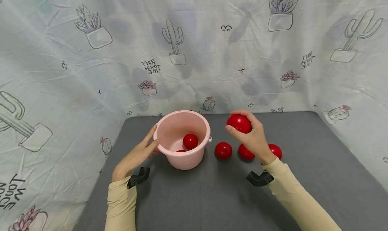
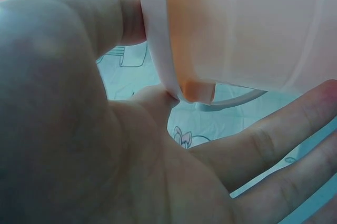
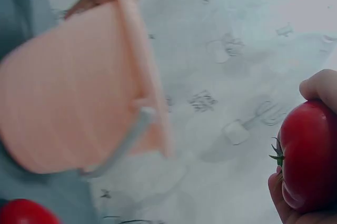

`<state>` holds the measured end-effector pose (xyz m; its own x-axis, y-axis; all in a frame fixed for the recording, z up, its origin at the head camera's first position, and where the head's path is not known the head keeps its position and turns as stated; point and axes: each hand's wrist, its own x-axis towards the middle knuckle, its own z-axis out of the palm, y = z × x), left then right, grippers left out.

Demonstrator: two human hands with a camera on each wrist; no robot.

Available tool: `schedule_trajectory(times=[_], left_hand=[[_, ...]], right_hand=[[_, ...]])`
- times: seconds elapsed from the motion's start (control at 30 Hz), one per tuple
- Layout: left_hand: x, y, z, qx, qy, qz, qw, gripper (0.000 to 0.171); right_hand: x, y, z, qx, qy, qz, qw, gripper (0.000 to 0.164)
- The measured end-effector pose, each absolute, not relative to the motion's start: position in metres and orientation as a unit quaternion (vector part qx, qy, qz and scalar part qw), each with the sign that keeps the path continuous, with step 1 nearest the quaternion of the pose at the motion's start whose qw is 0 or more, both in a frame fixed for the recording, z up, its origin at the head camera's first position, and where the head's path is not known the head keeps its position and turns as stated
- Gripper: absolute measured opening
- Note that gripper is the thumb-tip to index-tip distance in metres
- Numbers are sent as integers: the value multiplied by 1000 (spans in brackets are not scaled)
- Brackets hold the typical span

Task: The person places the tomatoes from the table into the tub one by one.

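My right hand (image 1: 256, 140) grips a red tomato (image 1: 239, 123) above the table, to the right of a pink bucket (image 1: 185, 162). In the right wrist view, the green stem of the held tomato (image 3: 310, 155) faces the bucket side. My left hand (image 1: 137, 156) touches the bucket's left rim with thumb and index fingertip. The left wrist view has its other fingers (image 2: 268, 140) stretched out beside the bucket's outer wall. Inside the bucket lies one tomato (image 1: 190, 141), with part of another (image 1: 181, 151) showing behind the near rim.
Right of the bucket, three tomatoes sit on the grey table (image 1: 200, 204): one near the bucket (image 1: 223, 150), one (image 1: 246, 152) partly behind my right hand, one (image 1: 275, 151) beyond the wrist. A patterned cloth (image 1: 206, 49) hangs around the back and sides.
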<state>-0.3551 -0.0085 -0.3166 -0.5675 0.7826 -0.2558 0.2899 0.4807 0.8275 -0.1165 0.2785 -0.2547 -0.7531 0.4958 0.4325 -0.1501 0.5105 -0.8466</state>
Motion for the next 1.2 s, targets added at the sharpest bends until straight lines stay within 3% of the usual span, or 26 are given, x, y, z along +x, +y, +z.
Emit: schedule_trajectory(times=[0.17,0.4,0.57,0.83,1.2], left_hand=[[-355,-9,-315,334,800,382,320,63],[-352,-10,-316,325,807,376,318,62],[-351,-10,-315,319,807,381,319,62],[-351,-9,-314,317,806,383,321,66],[-351,-11,-314,315,811,374,322,69]], right_hand=[[-130,280,-224,-113,-774,508,361,43],[-159,294,-213,-89,-747,530,392,43],[-175,284,-189,-71,-759,531,370,41],[-215,284,-176,-63,-796,539,266,43],[-276,280,-200,10,-780,624,40,43]])
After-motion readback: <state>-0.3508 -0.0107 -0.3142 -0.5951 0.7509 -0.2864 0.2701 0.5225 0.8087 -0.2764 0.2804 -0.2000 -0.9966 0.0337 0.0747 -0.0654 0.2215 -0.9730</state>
